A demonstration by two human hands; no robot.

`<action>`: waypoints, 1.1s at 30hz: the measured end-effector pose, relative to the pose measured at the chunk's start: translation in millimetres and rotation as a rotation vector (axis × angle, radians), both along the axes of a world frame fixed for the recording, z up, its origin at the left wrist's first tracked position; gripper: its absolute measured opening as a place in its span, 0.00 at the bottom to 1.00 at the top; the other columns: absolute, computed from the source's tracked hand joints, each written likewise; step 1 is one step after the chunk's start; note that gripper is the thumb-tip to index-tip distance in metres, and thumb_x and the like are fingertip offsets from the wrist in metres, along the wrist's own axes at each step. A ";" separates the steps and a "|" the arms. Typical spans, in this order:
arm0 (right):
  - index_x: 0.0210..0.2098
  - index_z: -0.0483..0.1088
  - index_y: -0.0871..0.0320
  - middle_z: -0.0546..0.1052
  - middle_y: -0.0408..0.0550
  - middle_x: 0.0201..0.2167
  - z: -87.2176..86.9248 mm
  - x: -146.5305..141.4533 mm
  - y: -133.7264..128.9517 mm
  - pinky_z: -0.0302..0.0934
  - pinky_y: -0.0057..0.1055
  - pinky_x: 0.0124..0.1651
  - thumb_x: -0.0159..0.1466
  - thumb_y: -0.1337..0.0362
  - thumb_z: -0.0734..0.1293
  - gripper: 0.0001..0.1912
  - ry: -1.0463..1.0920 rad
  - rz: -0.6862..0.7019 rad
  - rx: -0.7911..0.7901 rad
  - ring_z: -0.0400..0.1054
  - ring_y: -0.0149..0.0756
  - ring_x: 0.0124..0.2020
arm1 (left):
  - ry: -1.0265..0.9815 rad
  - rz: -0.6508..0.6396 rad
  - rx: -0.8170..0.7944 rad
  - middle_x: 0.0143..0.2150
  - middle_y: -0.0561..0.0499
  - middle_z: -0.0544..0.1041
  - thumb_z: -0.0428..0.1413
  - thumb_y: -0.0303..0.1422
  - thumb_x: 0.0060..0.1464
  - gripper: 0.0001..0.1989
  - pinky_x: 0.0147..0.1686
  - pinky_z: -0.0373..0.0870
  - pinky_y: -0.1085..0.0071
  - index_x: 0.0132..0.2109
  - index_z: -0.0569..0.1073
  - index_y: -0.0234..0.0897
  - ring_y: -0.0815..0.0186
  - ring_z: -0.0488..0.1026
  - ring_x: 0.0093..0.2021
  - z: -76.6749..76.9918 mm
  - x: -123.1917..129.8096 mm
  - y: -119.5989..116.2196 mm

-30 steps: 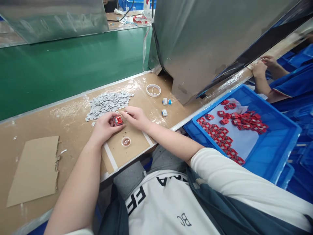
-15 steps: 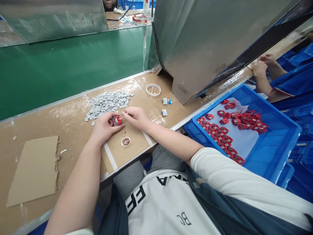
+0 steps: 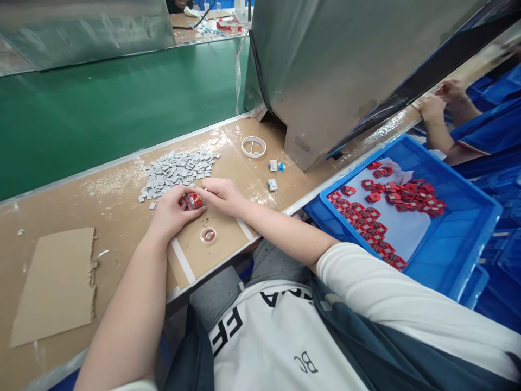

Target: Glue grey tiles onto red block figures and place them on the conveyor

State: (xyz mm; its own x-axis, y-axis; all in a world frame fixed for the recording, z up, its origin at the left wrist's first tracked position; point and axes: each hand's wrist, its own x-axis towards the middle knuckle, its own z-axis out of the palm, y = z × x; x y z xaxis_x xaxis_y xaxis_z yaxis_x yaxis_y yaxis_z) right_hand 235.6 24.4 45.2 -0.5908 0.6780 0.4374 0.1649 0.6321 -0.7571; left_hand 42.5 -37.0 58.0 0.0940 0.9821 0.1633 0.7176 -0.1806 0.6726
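My left hand (image 3: 171, 213) is closed around a small red and grey plastic piece (image 3: 194, 201), its thumb along the near side. From the right, my right hand (image 3: 223, 196) meets it in a pinch, fingertips at the piece's edge. A thin, pale stick-like thing shows at those fingertips, too small to name. Just behind both hands spreads a heap of small grey square tiles (image 3: 175, 172). Nearer my body stands a small clear cup (image 3: 208, 234) with reddish-brown liquid in it.
A blue bin (image 3: 456, 255) at my right holds many red pieces (image 3: 366, 220) on white sheets. Right of the tiles lie a white ring (image 3: 253, 147) and two grey-white blocks (image 3: 272, 185). Torn cardboard (image 3: 55, 288) lies left. A metal panel (image 3: 345, 70) rises behind; a co-worker's hands (image 3: 442, 100) show beyond.
The view has shifted slightly. My left hand still holds the red and grey piece, and my right fingertips have moved slightly over it.
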 end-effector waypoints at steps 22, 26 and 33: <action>0.25 0.56 0.56 0.56 0.37 0.24 -4.6 -9.0 9.8 0.54 0.27 0.35 0.70 0.44 0.62 0.26 0.263 0.025 -0.417 0.53 0.28 0.28 | -0.217 0.093 -0.124 0.28 0.56 0.73 0.72 0.49 0.42 0.29 0.30 0.65 0.70 0.49 0.78 0.41 0.67 0.66 0.26 0.3 1.6 -1.4; 0.24 0.56 0.56 0.56 0.38 0.24 -3.2 -8.5 8.3 0.53 0.27 0.35 0.69 0.44 0.63 0.26 0.263 0.023 -0.446 0.52 0.28 0.29 | -0.202 0.089 -0.119 0.28 0.56 0.72 0.71 0.49 0.42 0.28 0.29 0.65 0.70 0.49 0.78 0.42 0.66 0.66 0.27 1.2 2.0 -1.4; 0.25 0.57 0.56 0.56 0.38 0.23 -2.8 -9.6 8.3 0.54 0.27 0.35 0.69 0.44 0.64 0.26 0.265 0.035 -0.463 0.54 0.28 0.29 | -0.182 0.092 -0.118 0.27 0.57 0.71 0.71 0.49 0.43 0.28 0.29 0.64 0.70 0.49 0.78 0.42 0.66 0.66 0.26 4.5 3.4 -2.9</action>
